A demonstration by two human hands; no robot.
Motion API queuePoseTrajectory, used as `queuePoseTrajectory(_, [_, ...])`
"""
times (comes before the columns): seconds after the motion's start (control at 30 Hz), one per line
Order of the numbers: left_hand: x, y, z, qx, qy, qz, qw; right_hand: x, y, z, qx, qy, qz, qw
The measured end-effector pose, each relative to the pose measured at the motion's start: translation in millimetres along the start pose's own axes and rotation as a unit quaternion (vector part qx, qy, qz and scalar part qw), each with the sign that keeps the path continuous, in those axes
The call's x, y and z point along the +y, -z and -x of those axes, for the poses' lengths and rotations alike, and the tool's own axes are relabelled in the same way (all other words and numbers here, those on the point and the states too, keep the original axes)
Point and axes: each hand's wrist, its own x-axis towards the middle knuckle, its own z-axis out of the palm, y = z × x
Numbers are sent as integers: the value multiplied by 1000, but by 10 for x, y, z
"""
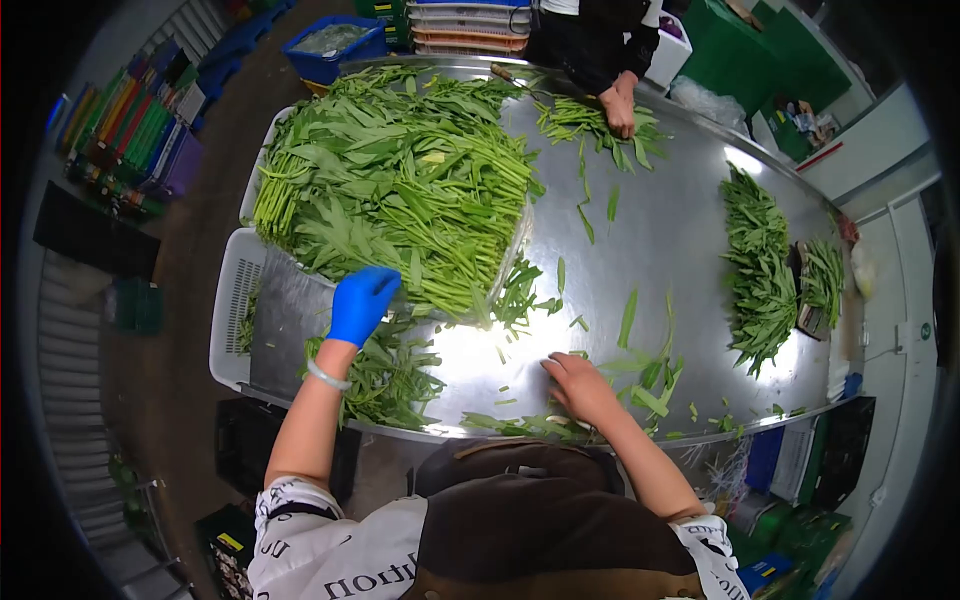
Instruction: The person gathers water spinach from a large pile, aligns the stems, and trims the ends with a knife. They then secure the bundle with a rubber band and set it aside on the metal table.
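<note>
A large heap of water spinach (400, 180), long green stems with narrow leaves, lies on the metal table ahead and to the left. My left hand (363, 303), in a blue glove, is at the heap's near edge with its fingers pressed together against the greens. Whatever is between those fingertips is hidden. More loose leaves (385, 385) lie below that wrist. My bare right hand (582, 388) is low over the near side of the table, fingers apart and holding nothing. Loose stems and leaves (652, 385) lie just right of it.
Across the metal table (670, 260), another person's hands (620, 105) handle a small bunch of greens, with a wooden-handled tool (505, 74) nearby. At the right lies a row of bunches (757, 270). A white basket (232, 310) borders the left side. Crates (470, 25) stack behind.
</note>
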Motion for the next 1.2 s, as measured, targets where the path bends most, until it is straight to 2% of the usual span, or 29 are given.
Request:
queuePoseTrajectory(0.07, [149, -56, -346, 36, -168, -71, 983, -42, 161, -373, 59, 22, -6, 998])
queuePoseTrajectory(0.13, [380, -127, -652, -3, -235, -156, 959, -69, 286, -669, 85, 34, -23, 996])
queuePoseTrajectory(0.23, [494, -232, -1052, -67, -248, -264, 930, -56, 396, -1077, 49, 30, -47, 997])
queuePoseTrajectory(0.33, [405, -305, -1283, -138, -253, -329, 899, -67, 335, -1324, 66, 79, -43, 994])
queuePoseTrajectory(0.37, [394, -322, -1312, -126, -281, -349, 885, -77, 318, -1365, 54, 76, -56, 994])
queuePoseTrajectory(0.47, [358, -397, -1197, -173, -269, -353, 879, -130, 263, -1321, 47, 65, -84, 993])
queuePoseTrajectory(0.5, [269, -407, -1130, -128, -319, -353, 870, -116, 197, -1262, 55, 66, -92, 992])
queuePoseTrajectory(0.6, [247, -305, -992, -205, -275, -365, 866, -111, 189, -1127, 7, 48, -109, 993])
queuePoseTrajectory(0.63, [183, -331, -925, -92, -311, -306, 895, -104, 170, -1117, 22, 52, -114, 992])
queuePoseTrajectory(0.73, [296, -242, -971, -55, -361, -248, 897, -195, 358, -1312, 116, 57, -92, 987])
queuePoseTrajectory(0.77, [350, -197, -1023, -154, -324, -286, 889, -193, 408, -1414, 126, 48, -104, 985])
queuePoseTrajectory(0.87, [236, -394, -1114, -128, -322, -249, 905, -265, 569, -1792, 173, 50, -98, 979])
queuePoseTrajectory(0.97, [362, -351, -1248, -78, -380, -301, 871, -282, 567, -2056, 170, 24, -90, 981])
queuePoseTrajectory(1.07, [513, -322, -1361, -234, -279, -336, 869, -235, 446, -2120, 159, -13, -113, 981])
queuePoseTrajectory(1.1, [479, -359, -1365, -180, -300, -331, 876, -224, 450, -2096, 158, -15, -119, 980])
queuePoseTrajectory(1.2, [392, -304, -1297, -165, -333, -308, 876, -217, 493, -1966, 160, -13, -119, 980])
